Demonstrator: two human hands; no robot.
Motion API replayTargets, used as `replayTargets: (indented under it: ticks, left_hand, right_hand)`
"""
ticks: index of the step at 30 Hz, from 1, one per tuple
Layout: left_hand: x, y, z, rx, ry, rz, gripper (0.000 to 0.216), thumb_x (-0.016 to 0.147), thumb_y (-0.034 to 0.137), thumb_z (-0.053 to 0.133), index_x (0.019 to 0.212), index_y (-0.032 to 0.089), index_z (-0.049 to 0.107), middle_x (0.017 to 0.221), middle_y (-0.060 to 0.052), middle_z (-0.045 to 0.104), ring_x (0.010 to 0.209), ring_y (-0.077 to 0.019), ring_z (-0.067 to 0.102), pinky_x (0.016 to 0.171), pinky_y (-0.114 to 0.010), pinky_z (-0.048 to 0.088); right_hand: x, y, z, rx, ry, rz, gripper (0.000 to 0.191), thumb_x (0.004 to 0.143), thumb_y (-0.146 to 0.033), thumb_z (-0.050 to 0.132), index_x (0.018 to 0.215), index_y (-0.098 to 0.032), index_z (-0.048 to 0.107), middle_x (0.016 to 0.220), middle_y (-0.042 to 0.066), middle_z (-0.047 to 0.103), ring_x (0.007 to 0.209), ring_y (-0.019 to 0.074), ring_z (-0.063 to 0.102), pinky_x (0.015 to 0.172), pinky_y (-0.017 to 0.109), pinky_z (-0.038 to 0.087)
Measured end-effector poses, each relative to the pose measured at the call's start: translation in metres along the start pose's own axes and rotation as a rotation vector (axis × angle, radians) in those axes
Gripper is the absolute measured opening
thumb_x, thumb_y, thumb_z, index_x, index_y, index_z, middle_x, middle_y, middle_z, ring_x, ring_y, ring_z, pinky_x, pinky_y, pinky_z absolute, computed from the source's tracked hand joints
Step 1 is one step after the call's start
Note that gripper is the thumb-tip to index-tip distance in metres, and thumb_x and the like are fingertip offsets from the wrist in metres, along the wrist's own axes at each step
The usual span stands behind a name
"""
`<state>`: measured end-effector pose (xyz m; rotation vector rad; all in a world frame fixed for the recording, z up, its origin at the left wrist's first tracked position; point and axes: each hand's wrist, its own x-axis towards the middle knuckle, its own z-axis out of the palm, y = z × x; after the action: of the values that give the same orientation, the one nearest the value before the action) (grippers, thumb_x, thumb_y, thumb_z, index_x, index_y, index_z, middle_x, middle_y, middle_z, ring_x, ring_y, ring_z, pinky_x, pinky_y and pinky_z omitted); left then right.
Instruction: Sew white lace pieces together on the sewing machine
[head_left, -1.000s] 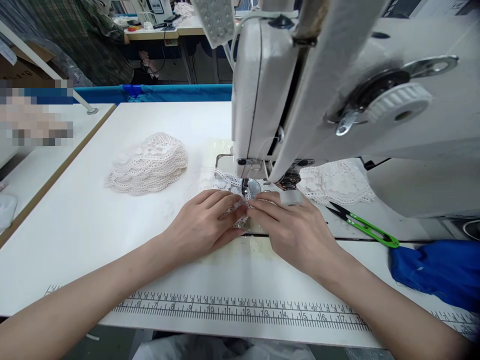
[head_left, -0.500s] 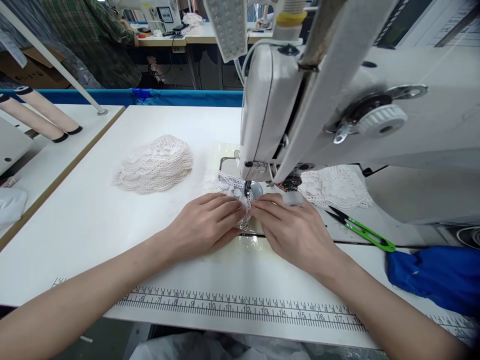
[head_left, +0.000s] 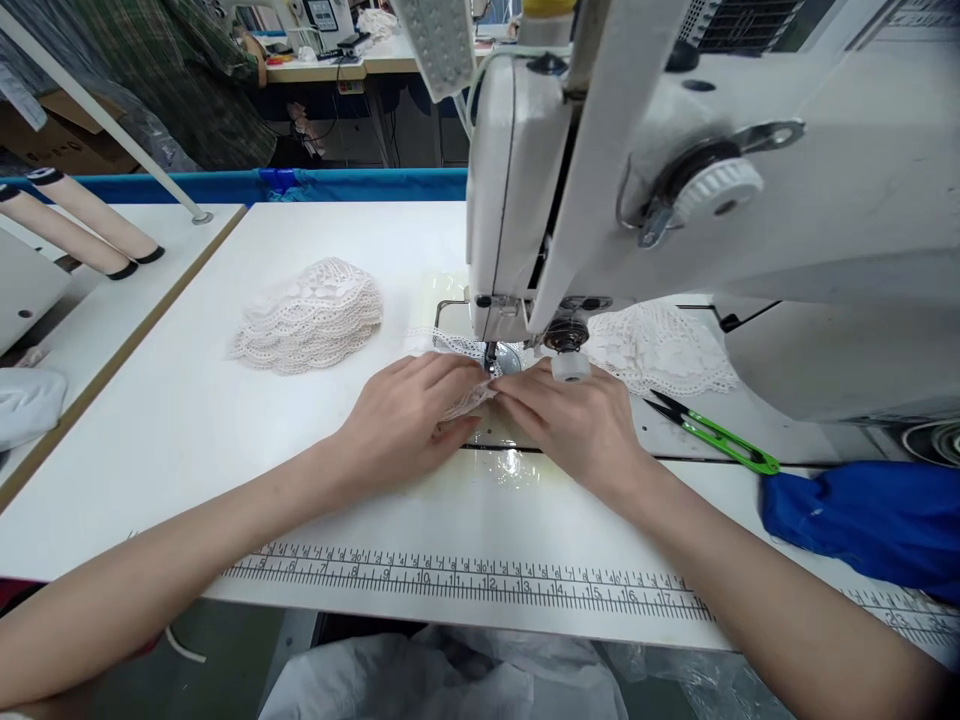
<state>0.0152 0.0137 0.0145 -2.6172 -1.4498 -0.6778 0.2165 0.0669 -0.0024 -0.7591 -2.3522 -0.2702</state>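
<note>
A piece of white lace trim [head_left: 471,400] lies beneath the needle of a white sewing machine [head_left: 501,190], by the presser foot [head_left: 491,356]. My left hand [head_left: 412,415] is closed on the lace just left of the needle, its thumb below and fingers above. On the other side, my right hand [head_left: 577,415] pinches the lace edge with its fingertips, close in front of the foot. Part of the trim is hidden under my left fingers.
Stacked lace pieces [head_left: 311,315] lie on the left of the table, with more lace [head_left: 660,350] behind my right hand. Green thread snips [head_left: 720,440] and a blue cloth [head_left: 862,525] are at the right. A printed ruler [head_left: 487,585] runs along the front edge. Another person's sleeve [head_left: 180,80] shows beyond.
The lace between my hands has turned and now slants from my left fingers to my right fingertips. My left thumb has parted a little from the fingers. The whole view has shifted slightly.
</note>
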Motion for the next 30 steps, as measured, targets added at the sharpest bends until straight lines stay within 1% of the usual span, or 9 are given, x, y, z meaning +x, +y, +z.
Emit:
replayTargets:
  ticks: [2, 4, 5, 10, 14, 17, 20, 24, 30]
  left_hand:
    - [0.008, -0.002, -0.001, -0.025, -0.118, -0.088, 0.030, 0.086, 0.027, 0.062, 0.114, 0.015, 0.060, 0.113, -0.008, 0.066, 0.096, -0.0219, 0.064, 0.073, -0.033, 0.054]
    - [0.016, -0.006, 0.001, -0.059, -0.169, -0.123, 0.026, 0.085, 0.027, 0.062, 0.110, 0.017, 0.064, 0.110, -0.007, 0.066, 0.094, -0.0228, 0.064, 0.070, -0.033, 0.053]
    - [0.020, -0.007, 0.004, -0.070, -0.169, -0.138, 0.024, 0.085, 0.027, 0.062, 0.108, 0.017, 0.065, 0.107, -0.007, 0.066, 0.093, -0.0229, 0.064, 0.070, -0.034, 0.053]
    - [0.030, -0.010, 0.020, 0.030, -0.015, -0.177, 0.015, 0.085, 0.034, 0.064, 0.086, 0.020, 0.069, 0.090, -0.004, 0.068, 0.083, -0.0231, 0.063, 0.070, -0.039, 0.048]
    - [0.024, -0.009, 0.017, 0.099, -0.003, -0.016, 0.015, 0.090, 0.028, 0.058, 0.084, 0.022, 0.070, 0.090, -0.003, 0.070, 0.086, -0.0219, 0.062, 0.071, -0.038, 0.047]
    - [0.011, -0.002, 0.010, 0.165, 0.006, 0.115, 0.015, 0.091, 0.024, 0.056, 0.095, 0.022, 0.071, 0.102, -0.003, 0.072, 0.097, -0.0228, 0.062, 0.081, -0.040, 0.047]
    - [-0.003, 0.007, 0.007, 0.272, 0.048, 0.197, 0.021, 0.091, 0.016, 0.053, 0.106, 0.019, 0.068, 0.112, -0.004, 0.071, 0.103, -0.0222, 0.063, 0.087, -0.039, 0.047]
    - [-0.012, 0.010, 0.008, 0.270, 0.028, 0.192, 0.028, 0.092, 0.014, 0.051, 0.116, 0.017, 0.064, 0.117, -0.005, 0.069, 0.112, -0.0218, 0.062, 0.091, -0.039, 0.049]
    - [-0.012, 0.004, 0.009, 0.219, 0.012, 0.189, 0.030, 0.092, 0.015, 0.051, 0.120, 0.013, 0.062, 0.117, -0.009, 0.068, 0.113, -0.0229, 0.063, 0.096, -0.041, 0.050]
  right_hand:
    - [0.000, 0.003, 0.004, 0.024, 0.014, 0.117, 0.032, 0.096, -0.031, 0.049, 0.078, -0.022, 0.075, 0.056, -0.003, 0.064, 0.048, 0.0086, 0.048, 0.049, 0.024, 0.029]
    - [0.000, 0.004, 0.008, 0.048, 0.005, 0.223, 0.038, 0.096, -0.040, 0.047, 0.080, -0.021, 0.076, 0.056, -0.001, 0.064, 0.047, 0.0091, 0.047, 0.046, 0.024, 0.027]
    - [0.000, 0.005, 0.010, 0.060, -0.001, 0.260, 0.040, 0.096, -0.042, 0.046, 0.082, -0.020, 0.076, 0.057, 0.000, 0.064, 0.046, 0.0094, 0.047, 0.046, 0.024, 0.027]
    - [0.001, 0.002, 0.011, 0.116, -0.017, 0.320, 0.037, 0.094, -0.042, 0.049, 0.081, -0.020, 0.076, 0.060, -0.001, 0.066, 0.046, 0.0094, 0.048, 0.046, 0.024, 0.029]
    - [-0.002, -0.001, 0.003, 0.159, -0.004, 0.229, 0.026, 0.093, -0.033, 0.054, 0.081, -0.023, 0.075, 0.066, -0.003, 0.070, 0.051, 0.0093, 0.054, 0.049, 0.024, 0.035]
    - [-0.005, -0.004, -0.005, 0.134, -0.048, 0.051, 0.019, 0.090, -0.020, 0.057, 0.081, -0.022, 0.074, 0.079, -0.003, 0.074, 0.070, 0.0122, 0.063, 0.058, 0.025, 0.041]
    - [-0.007, -0.009, -0.010, 0.017, -0.068, -0.082, 0.016, 0.086, -0.011, 0.059, 0.081, -0.018, 0.073, 0.085, 0.000, 0.075, 0.081, 0.0154, 0.065, 0.063, 0.028, 0.043]
    - [-0.007, -0.012, -0.013, -0.022, -0.082, -0.125, 0.017, 0.085, -0.010, 0.058, 0.085, -0.017, 0.073, 0.086, 0.000, 0.075, 0.080, 0.0153, 0.065, 0.075, 0.030, 0.046]
    - [-0.008, -0.012, -0.013, -0.022, -0.128, -0.119, 0.016, 0.087, -0.013, 0.058, 0.090, -0.018, 0.073, 0.096, 0.000, 0.075, 0.083, 0.0163, 0.066, 0.088, 0.034, 0.046]
